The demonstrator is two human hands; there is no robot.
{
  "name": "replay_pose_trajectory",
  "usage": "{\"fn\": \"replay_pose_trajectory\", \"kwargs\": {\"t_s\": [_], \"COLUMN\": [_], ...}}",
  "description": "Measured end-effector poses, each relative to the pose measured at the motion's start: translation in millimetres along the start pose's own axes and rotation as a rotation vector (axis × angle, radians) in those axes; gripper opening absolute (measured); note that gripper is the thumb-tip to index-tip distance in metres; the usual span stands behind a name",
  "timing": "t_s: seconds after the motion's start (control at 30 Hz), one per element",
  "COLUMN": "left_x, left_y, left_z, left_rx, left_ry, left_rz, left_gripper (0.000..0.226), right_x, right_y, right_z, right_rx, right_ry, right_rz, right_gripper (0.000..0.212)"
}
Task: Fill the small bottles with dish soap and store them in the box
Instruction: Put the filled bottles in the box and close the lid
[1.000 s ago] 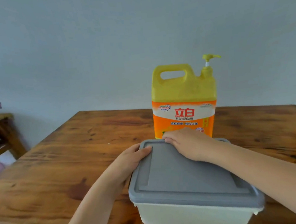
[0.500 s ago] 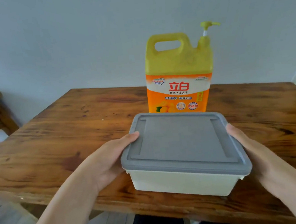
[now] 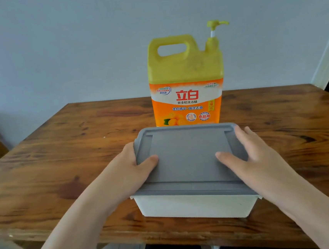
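Both thumbs now slide up onto the grey lid [image 3: 186, 154], left hand [image 3: 129, 167] and right hand [image 3: 251, 160] clamping its side edges on the white box [image 3: 195, 205] mid-tabletop [image 3: 63, 164], and an uneven pull could jerk it back into the dish soap jug [image 3: 185, 78].

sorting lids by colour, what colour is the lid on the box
Grey. The lid sits on a white box; the head view shows it clearly.
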State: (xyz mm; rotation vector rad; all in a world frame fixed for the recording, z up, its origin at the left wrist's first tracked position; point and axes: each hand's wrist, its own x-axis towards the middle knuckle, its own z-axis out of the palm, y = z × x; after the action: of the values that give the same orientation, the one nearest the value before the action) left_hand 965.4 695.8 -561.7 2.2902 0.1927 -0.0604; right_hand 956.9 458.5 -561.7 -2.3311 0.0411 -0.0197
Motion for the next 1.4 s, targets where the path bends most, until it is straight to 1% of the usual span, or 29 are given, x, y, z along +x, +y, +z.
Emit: {"fn": "replay_pose_trajectory", "kwargs": {"t_s": [0.07,0.13,0.17,0.2,0.23,0.27,0.3,0.37,0.43,0.53,0.67,0.73,0.83,0.87,0.97,1.03,1.1,1.13,1.2,1.23,1.3,1.4], "left_x": [1.0,0.4,0.2,-1.2,-2.3,-4.1,-5.0,-5.9,-3.6,2.7,18.0,31.2,54.6,60.8,83.4,101.9,119.8,127.6,142.5,147.6,160.5,182.9], "left_y": [2.2,6.2,10.0,12.0,14.2,15.8,17.9,23.1,30.0,42.8,68.1,84.9,110.6,116.5,135.7,147.3,155.2,157.7,163.9,165.1,168.6,174.1], "left_z": [0.7,3.3,6.4,10.4,16.4,23.0,30.8,48.4,64.9,86.6,114.9,128.8,149.3,155.0,177.4,191.0,203.5,209.2,224.2,230.8,246.6,262.5], "left_rx": [0.049,0.08,0.097,0.119,0.145,0.168,0.186,0.198,0.163,0.113,0.184,0.216,0.237,0.233,0.195,0.155,0.111,0.1,0.071,0.041,-0.029,-0.075], "left_ry": [-0.02,-0.029,-0.044,-0.066,-0.09,-0.105,-0.114,-0.144,-0.211,-0.316,-0.306,-0.279,-0.225,-0.211,-0.186,-0.167,-0.12,-0.078,0.005,0.027,0.023,0.009], "left_rz": [0.013,0.034,0.054,0.08,0.109,0.148,0.193,0.267,0.321,0.411,0.495,0.522,0.542,0.542,0.54,0.541,0.546,0.55,0.562,0.565,0.538,0.494], "left_gripper": [0.037,0.039,0.047,0.061,0.08,0.093,0.101,0.11,0.116,0.125,0.127,0.121,0.108,0.105,0.102,0.101,0.101,0.101,0.103,0.103,0.103,0.099], "right_x": [0.5,1.5,2.0,2.4,3.3,4.8,6.5,9.0,12.8,23.7,49.6,64.8,90.1,98.9,129.0,148.1,165.7,172.5,187.8,192.8,204.6,224.0], "right_y": [0.9,4.9,8.2,11.7,16.1,21.3,28.1,42.4,59.4,86.2,114.7,126.3,140.8,144.0,152.9,159.9,167.7,170.7,182.0,186.6,197.8,214.6], "right_z": [0.6,-2.8,-6.8,-11.5,-17.5,-24.4,-31.7,-47.6,-63.8,-87.0,-107.9,-115.1,-125.6,-125.9,-122.1,-120.5,-120.6,-119.6,-115.8,-112.0,-105.7,-110.0], "right_rx": [-0.152,-0.215,-0.209,-0.194,-0.188,-0.198,-0.215,-0.247,-0.281,-0.321,-0.251,-0.234,-0.147,-0.076,0.282,0.37,0.418,0.437,0.404,0.38,0.39,0.399], "right_ry": [0.005,0.011,0.025,0.042,0.065,0.097,0.146,0.281,0.394,0.47,0.609,0.71,0.863,0.902,0.997,1.045,1.063,1.065,1.034,0.986,0.857,0.73], "right_rz": [-0.037,-0.061,-0.063,-0.063,-0.062,-0.062,-0.067,-0.078,-0.068,0.009,0.075,0.075,0.1,0.117,0.177,0.181,0.156,0.138,0.104,0.09,0.089,0.176], "right_gripper": [0.08,0.076,0.074,0.071,0.067,0.063,0.058,0.048,0.04,0.037,0.031,0.028,0.025,0.026,0.04,0.039,0.032,0.033,0.05,0.059,0.073,0.086]}}
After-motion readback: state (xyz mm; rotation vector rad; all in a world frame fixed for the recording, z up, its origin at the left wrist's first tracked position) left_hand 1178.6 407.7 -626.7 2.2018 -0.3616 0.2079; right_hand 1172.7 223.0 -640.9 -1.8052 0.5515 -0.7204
